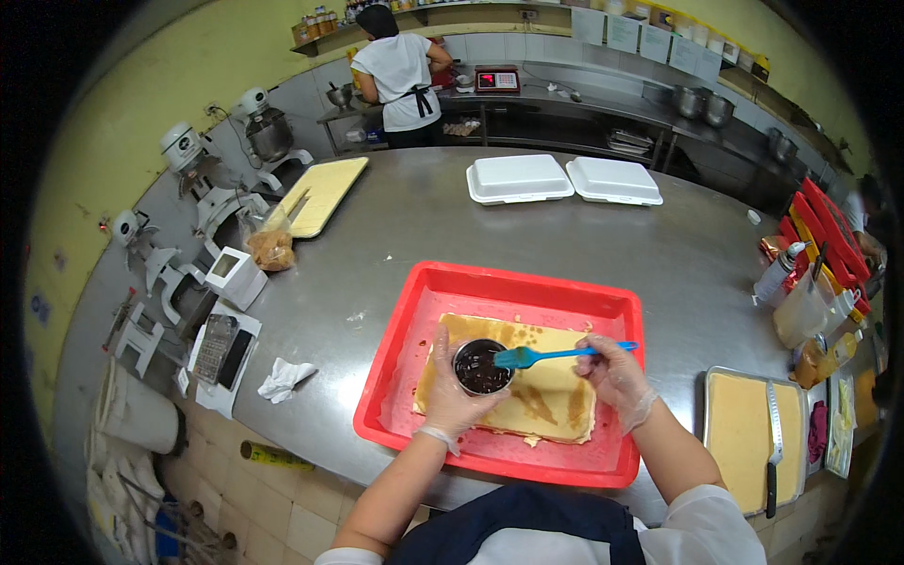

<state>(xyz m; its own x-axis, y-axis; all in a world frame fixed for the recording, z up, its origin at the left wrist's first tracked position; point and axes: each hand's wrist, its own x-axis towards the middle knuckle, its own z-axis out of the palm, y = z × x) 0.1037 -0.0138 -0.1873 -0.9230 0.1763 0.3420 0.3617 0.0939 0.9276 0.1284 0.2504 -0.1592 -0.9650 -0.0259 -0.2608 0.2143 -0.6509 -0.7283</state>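
A gloved left hand of mine (pixel 456 407) is wrapped round a small metal cup (pixel 482 367) of dark brown liquid. My right hand (pixel 614 373), also in a clear glove, grips the handle of a blue pastry brush (pixel 546 355), whose bristles are over the cup's right rim. Under both hands lies a rectangular pale yellow sheet cake (pixel 537 400), stained with brown wet patches along its far left and front parts. The cake rests inside a red plastic tray (pixel 386 395) with crumbs on its floor.
Two white foam boxes (pixel 520 179) stand across the steel table (pixel 377 226). At right, a serrated knife (pixel 774 443) lies on another tray of cake (pixel 739 424). A crumpled tissue (pixel 285 379) and white box (pixel 235 277) are left. A co-worker (pixel 400 80) stands at the back counter.
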